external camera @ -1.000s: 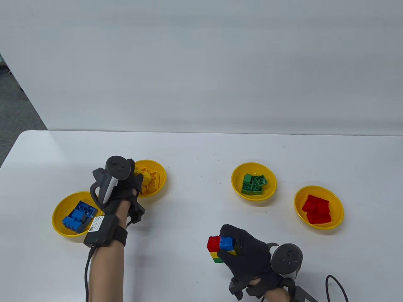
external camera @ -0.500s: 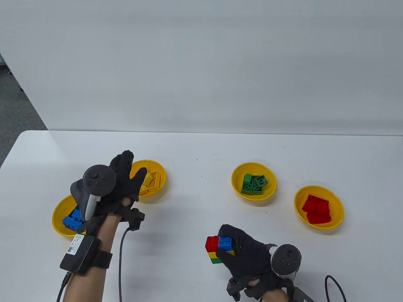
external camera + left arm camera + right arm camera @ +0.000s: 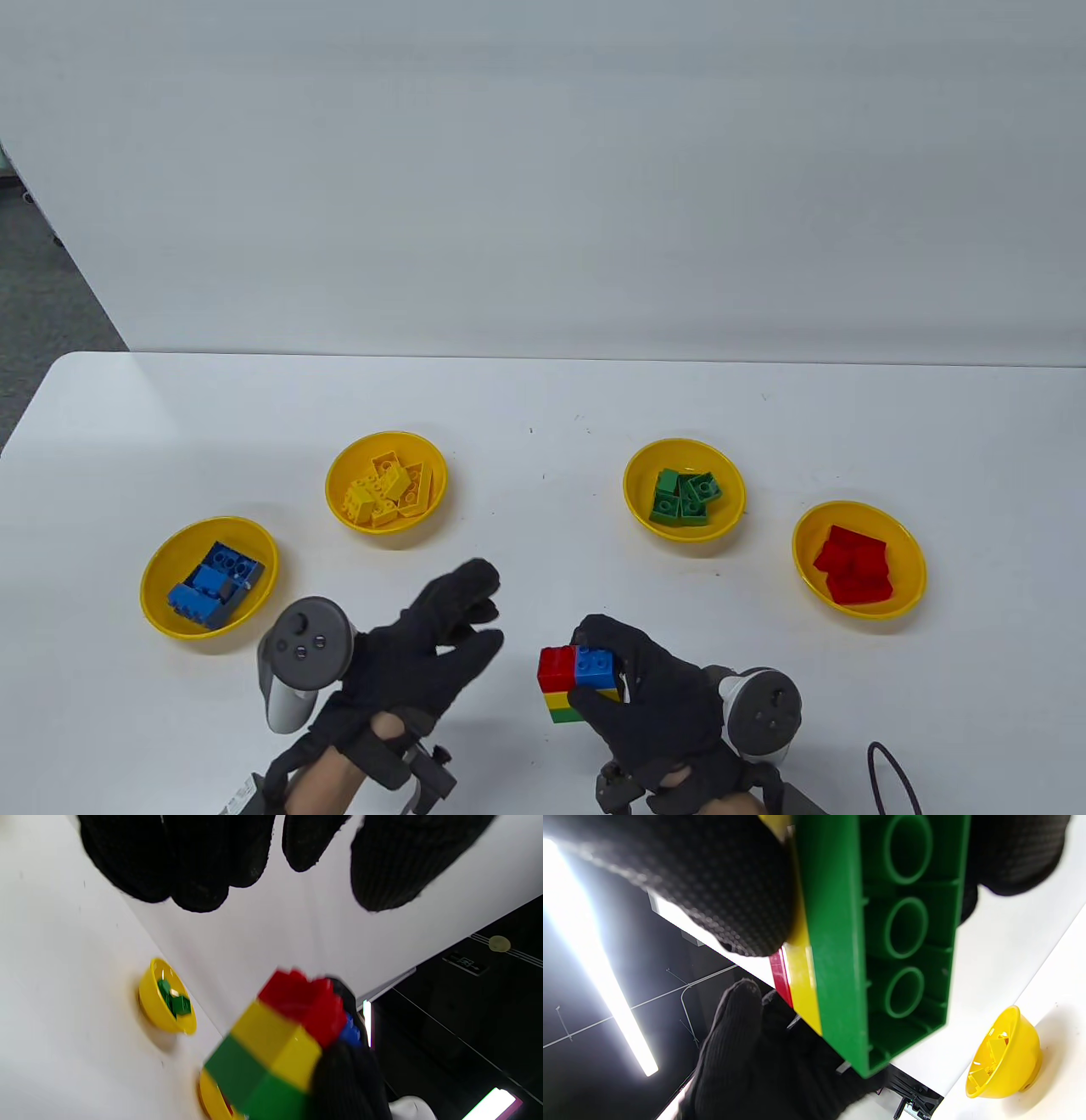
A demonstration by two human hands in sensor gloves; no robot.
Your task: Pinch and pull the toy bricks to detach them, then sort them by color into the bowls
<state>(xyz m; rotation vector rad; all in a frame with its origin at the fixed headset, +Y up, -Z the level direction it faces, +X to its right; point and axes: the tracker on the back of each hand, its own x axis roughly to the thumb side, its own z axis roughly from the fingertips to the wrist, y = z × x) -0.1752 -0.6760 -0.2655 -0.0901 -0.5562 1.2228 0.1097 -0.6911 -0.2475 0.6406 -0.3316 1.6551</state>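
Note:
My right hand (image 3: 632,679) grips a stack of toy bricks (image 3: 570,683) near the table's front edge: red and blue on top, yellow in the middle, green at the bottom. In the right wrist view the stack's green underside (image 3: 903,942) fills the frame between my gloved fingers (image 3: 691,878). My left hand (image 3: 441,632) hovers just left of the stack with fingers spread and holds nothing. The left wrist view shows the stack (image 3: 280,1048) below my left fingertips (image 3: 382,866). The bowl of blue bricks (image 3: 209,577) and the bowl of yellow bricks (image 3: 386,480) stand at the left.
A bowl of green bricks (image 3: 684,489) and a bowl of red bricks (image 3: 858,559) stand at the right. A cable (image 3: 891,768) trails from my right wrist at the front edge. The table's far edge meets a white wall.
My left hand left the yellow bowl, opened, and swung back down and right to just beside the stack. My right hand shifted the stack slightly left.

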